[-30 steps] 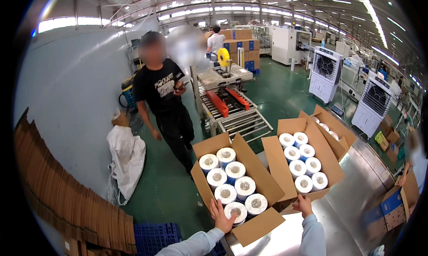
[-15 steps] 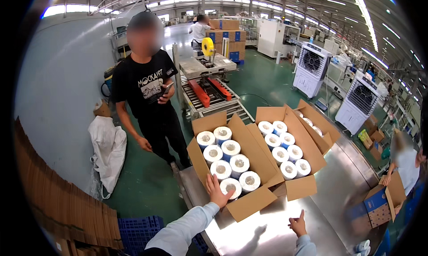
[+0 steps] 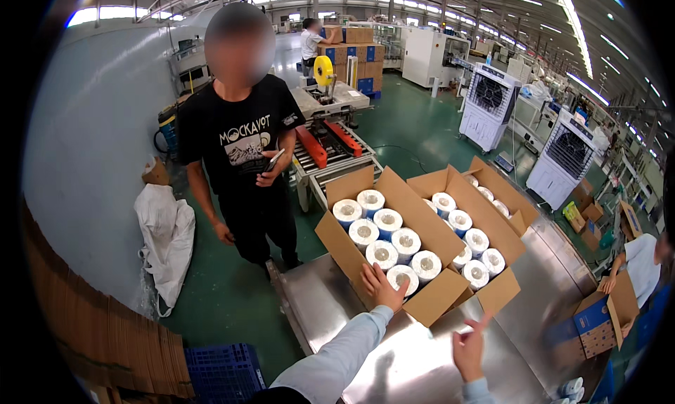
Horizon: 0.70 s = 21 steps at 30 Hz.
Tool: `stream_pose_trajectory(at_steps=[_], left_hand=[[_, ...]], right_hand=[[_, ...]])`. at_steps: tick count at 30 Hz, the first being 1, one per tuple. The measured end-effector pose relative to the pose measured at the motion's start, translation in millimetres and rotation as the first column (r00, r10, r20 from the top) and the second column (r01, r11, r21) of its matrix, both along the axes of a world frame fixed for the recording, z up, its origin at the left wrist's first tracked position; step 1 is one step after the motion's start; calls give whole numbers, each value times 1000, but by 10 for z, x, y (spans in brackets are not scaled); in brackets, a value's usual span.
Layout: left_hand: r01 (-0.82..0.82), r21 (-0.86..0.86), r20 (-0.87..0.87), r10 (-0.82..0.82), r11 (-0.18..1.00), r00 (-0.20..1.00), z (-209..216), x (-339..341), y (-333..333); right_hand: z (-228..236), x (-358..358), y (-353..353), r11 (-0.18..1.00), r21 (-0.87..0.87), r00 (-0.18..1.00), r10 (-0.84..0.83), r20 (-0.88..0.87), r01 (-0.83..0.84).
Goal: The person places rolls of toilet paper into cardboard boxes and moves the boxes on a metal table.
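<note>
My left hand (image 3: 382,286) rests on the near corner of an open cardboard box (image 3: 341,241) filled with several white rolls (image 3: 387,240), fingers spread over the flap. My right hand (image 3: 470,345) hovers above the steel table (image 3: 415,362), empty, one finger raised, just below the box's front flap. A second open box (image 3: 508,291) of the same white rolls stands right beside the first.
A person in a black shirt (image 3: 240,140) stands close at the table's far left corner, holding a phone. A roller conveyor with a taping machine (image 3: 330,140) runs behind. Flat cardboard sheets (image 3: 91,326) and a blue crate (image 3: 225,372) lie at left. Another person (image 3: 643,267) handles a carton at right.
The view has drawn nearer to the boxes and the person in black. My right hand left the second box and dropped down over the table; my left hand stays on the first box.
</note>
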<state>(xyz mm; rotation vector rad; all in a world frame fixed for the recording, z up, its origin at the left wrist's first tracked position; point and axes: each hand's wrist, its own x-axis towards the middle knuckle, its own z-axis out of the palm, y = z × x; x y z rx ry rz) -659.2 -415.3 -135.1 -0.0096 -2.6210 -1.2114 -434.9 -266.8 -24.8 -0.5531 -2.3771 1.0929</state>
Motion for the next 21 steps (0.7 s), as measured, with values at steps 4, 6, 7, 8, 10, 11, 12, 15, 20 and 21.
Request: stream_pose_trajectory(at_steps=[4, 6, 7, 8, 10, 11, 12, 15, 20, 21], left_hand=[[33, -51, 67, -29, 998, 997, -26, -67, 46], [24, -36, -97, -27, 999, 995, -185, -112, -82], [-9, -74, -81, 2, 997, 997, -245, -110, -213], [-14, -92, -77, 7, 996, 997, -186, -162, -206], [26, -100, -88, -35, 995, 996, -69, -129, 31], [2, -88, -100, -11, 996, 995, -182, -181, 24], [-112, -247, -174, 69, 963, 982, -310, -148, -2], [-387, -487, -369, 217, 783, 904, -428, -465, -70], [-38, -425, -134, -22, 904, 991, -274, -359, 439], [175, -279, 154, -136, 944, 979, -122, -264, 356]], right_hand=[[749, -843, -1041, 890, 323, 928, 365, -81, -322], [1241, -1003, -1453, 716, 506, 790, 604, -105, -481], [1338, -1055, -1653, 668, 611, 708, 666, -235, -425], [1451, -1093, -1804, 628, 710, 630, 700, -336, -319], [1616, -1123, -1695, 609, 755, 668, 669, -325, -242], [1642, -1188, -1661, 636, 724, 709, 638, -300, -266], [1658, -1297, -1556, 713, 603, 813, 555, -175, -357], [2295, -1485, -1701, 774, 542, 760, 557, -335, -329], [2618, -1762, -2254, 668, 474, 494, 744, -450, -574], [2500, -1765, -2213, 669, 496, 520, 743, -422, -554]])
